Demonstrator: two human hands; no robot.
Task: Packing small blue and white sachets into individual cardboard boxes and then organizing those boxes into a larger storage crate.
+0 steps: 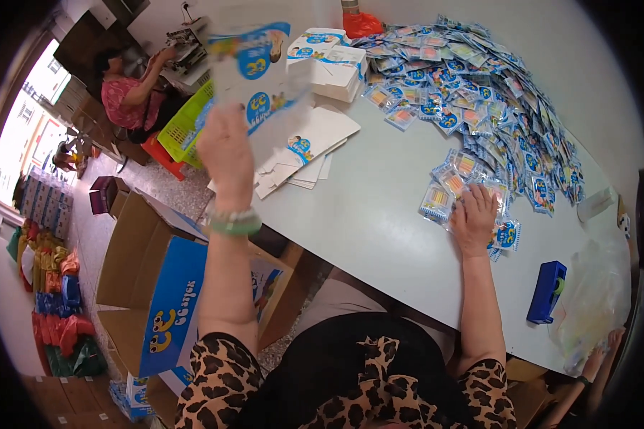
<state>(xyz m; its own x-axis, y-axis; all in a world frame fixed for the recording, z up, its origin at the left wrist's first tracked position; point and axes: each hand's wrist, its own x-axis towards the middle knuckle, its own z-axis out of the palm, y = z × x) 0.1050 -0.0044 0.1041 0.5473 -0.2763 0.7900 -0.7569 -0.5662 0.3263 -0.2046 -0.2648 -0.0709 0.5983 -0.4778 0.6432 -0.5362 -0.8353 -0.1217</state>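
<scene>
My left hand [227, 146], with a green bangle at the wrist, is raised over the table's left side. Its closed fingers grip a flattened white and blue carton [254, 53], which is smeared by motion. Over on the right, my right hand [474, 218] lies palm down with its fingers stretched across several small clear packets [436, 199] holding coloured sticks. These packets sit at the near edge of a large heap of similar packets [472, 93]. Whether the right fingers pinch any packet cannot be made out.
Stacked flat cartons [329, 71] and loose ones [308, 146] lie at the table's left. A blue tape dispenser [547, 292] and clear plastic bag [597, 293] are at right. An open cardboard box [132, 257] stands left below; a person [125, 93] sits beyond a green basket [182, 129].
</scene>
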